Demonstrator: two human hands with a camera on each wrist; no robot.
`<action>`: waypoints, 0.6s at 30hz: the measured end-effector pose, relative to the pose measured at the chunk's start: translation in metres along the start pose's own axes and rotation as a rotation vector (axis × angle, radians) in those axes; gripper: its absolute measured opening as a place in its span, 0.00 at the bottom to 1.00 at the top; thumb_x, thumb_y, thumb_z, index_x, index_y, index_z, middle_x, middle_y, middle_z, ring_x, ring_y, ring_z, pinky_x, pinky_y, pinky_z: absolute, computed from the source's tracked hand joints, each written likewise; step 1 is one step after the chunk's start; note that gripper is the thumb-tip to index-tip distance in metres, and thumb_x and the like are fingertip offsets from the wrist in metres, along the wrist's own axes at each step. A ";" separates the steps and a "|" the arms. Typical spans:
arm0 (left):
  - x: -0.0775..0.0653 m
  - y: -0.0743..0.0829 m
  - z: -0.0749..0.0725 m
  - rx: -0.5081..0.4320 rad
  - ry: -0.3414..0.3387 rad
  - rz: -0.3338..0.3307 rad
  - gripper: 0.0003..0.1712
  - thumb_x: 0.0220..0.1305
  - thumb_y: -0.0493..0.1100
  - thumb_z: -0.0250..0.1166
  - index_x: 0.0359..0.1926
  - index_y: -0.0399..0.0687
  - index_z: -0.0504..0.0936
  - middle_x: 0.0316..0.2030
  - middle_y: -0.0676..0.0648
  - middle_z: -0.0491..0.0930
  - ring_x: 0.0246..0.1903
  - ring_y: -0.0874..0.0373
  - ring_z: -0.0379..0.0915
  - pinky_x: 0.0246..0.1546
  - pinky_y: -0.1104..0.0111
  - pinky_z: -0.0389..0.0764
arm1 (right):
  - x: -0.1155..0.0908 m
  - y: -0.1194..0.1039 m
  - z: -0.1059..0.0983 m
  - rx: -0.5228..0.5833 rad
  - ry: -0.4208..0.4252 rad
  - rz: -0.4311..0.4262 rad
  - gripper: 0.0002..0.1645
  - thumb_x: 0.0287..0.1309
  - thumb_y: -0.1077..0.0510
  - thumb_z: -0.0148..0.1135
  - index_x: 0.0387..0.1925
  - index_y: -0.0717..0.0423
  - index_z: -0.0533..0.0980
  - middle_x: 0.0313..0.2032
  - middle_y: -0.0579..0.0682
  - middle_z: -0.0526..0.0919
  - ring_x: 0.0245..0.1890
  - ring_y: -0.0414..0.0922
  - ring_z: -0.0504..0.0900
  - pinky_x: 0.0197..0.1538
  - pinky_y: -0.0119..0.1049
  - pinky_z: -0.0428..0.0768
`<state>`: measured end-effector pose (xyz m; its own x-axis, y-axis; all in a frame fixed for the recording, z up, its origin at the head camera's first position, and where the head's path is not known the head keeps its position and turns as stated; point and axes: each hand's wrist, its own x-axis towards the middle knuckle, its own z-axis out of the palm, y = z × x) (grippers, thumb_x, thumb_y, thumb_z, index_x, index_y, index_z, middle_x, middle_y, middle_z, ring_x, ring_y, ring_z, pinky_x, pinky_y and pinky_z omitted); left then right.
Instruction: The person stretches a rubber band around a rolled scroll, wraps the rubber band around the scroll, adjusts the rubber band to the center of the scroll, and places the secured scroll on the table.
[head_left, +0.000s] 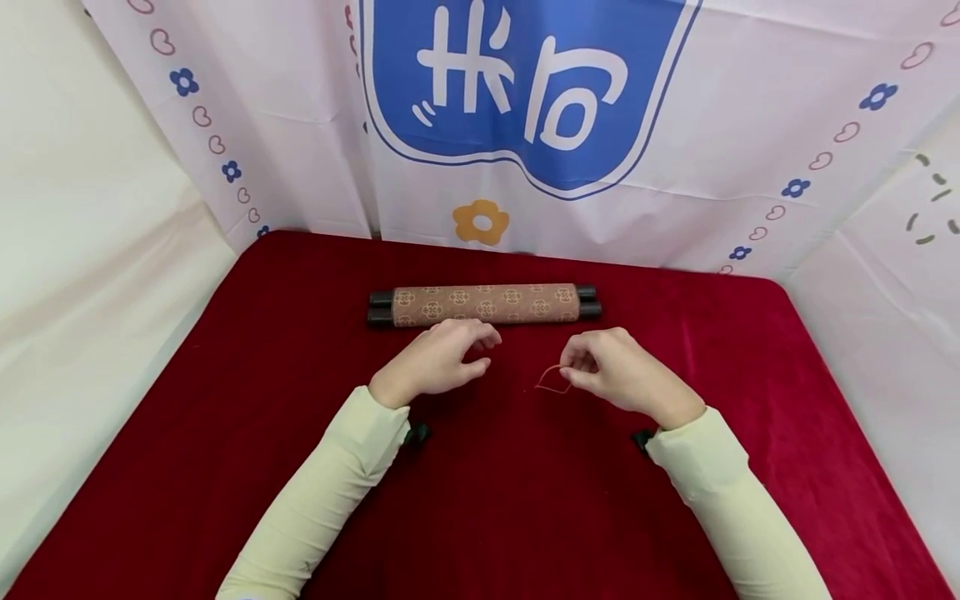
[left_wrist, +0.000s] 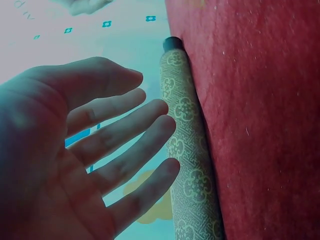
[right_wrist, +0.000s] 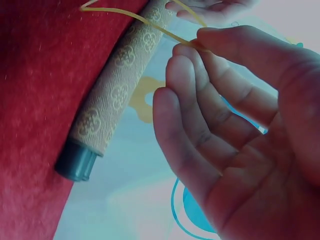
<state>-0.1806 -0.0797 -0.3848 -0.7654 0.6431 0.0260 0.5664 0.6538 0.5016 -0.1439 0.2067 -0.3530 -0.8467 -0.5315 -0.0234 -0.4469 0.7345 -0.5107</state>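
The right hand [head_left: 626,372] pinches a thin yellowish loop [right_wrist: 146,20] between thumb and fingertips, holding it just in front of a brown patterned scroll [head_left: 487,305]. The left hand [head_left: 442,358] holds nothing, its fingers loosely spread beside the scroll's near edge; I cannot tell whether they touch it. The scroll lies rolled on the red cloth [head_left: 510,500], dark rod ends [head_left: 590,309] jutting from both sides

Brown patterned scroll with black rod ends [head_left: 486,305]: on red cloth [head_left: 517,508], before white printed curtain [head_left: 637,225]
Bare left hand [head_left: 441,357]: before scroll's left half
Bare right hand [head_left: 624,371]: before scroll's right end
Thin orange-yellow loop [right_wrist: 145,20]: between hands, at right fingertips
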 end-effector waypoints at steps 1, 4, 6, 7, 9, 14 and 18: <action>0.001 -0.001 0.000 0.004 0.001 0.000 0.18 0.73 0.40 0.66 0.60 0.42 0.83 0.56 0.46 0.86 0.56 0.52 0.83 0.60 0.56 0.82 | -0.002 0.000 -0.002 -0.006 -0.001 0.003 0.03 0.65 0.61 0.71 0.37 0.58 0.86 0.30 0.43 0.87 0.31 0.38 0.81 0.39 0.33 0.83; 0.003 -0.003 -0.002 0.011 0.003 -0.011 0.19 0.72 0.40 0.67 0.61 0.42 0.83 0.57 0.45 0.85 0.57 0.51 0.83 0.60 0.55 0.82 | -0.007 0.001 -0.007 -0.020 -0.004 0.011 0.03 0.65 0.61 0.71 0.37 0.58 0.86 0.30 0.43 0.87 0.31 0.37 0.81 0.39 0.33 0.83; 0.005 -0.004 -0.002 0.016 0.003 -0.017 0.19 0.72 0.39 0.67 0.61 0.42 0.83 0.57 0.44 0.85 0.58 0.50 0.82 0.60 0.54 0.82 | -0.010 0.001 -0.010 -0.028 -0.003 0.022 0.03 0.65 0.61 0.72 0.37 0.58 0.86 0.30 0.43 0.86 0.31 0.38 0.81 0.39 0.33 0.83; 0.006 -0.005 -0.003 0.019 0.003 -0.020 0.19 0.72 0.39 0.67 0.61 0.42 0.83 0.58 0.43 0.84 0.58 0.49 0.82 0.61 0.54 0.82 | -0.012 0.001 -0.012 -0.031 -0.003 0.027 0.03 0.64 0.62 0.72 0.37 0.58 0.86 0.30 0.43 0.86 0.31 0.38 0.81 0.39 0.33 0.83; 0.008 -0.007 -0.003 0.030 0.002 -0.025 0.19 0.72 0.39 0.67 0.62 0.43 0.82 0.59 0.43 0.84 0.59 0.49 0.82 0.61 0.53 0.81 | -0.014 0.002 -0.015 -0.036 0.000 0.037 0.02 0.64 0.63 0.72 0.37 0.58 0.86 0.30 0.43 0.86 0.31 0.38 0.82 0.39 0.33 0.83; 0.014 -0.012 -0.007 0.082 0.009 -0.032 0.22 0.72 0.39 0.67 0.64 0.43 0.81 0.61 0.43 0.82 0.63 0.48 0.79 0.65 0.52 0.79 | -0.021 0.002 -0.022 -0.054 0.015 0.047 0.03 0.62 0.63 0.73 0.37 0.59 0.86 0.29 0.44 0.86 0.30 0.38 0.81 0.39 0.33 0.84; 0.020 -0.015 -0.010 0.132 0.022 -0.042 0.24 0.71 0.40 0.68 0.66 0.45 0.80 0.64 0.44 0.79 0.67 0.46 0.75 0.68 0.50 0.76 | -0.025 0.004 -0.028 -0.069 0.026 0.053 0.02 0.62 0.63 0.73 0.35 0.59 0.86 0.29 0.44 0.86 0.30 0.38 0.82 0.39 0.34 0.84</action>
<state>-0.2075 -0.0807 -0.3838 -0.7948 0.6063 0.0270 0.5681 0.7276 0.3846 -0.1324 0.2347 -0.3305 -0.8764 -0.4808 -0.0264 -0.4194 0.7891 -0.4487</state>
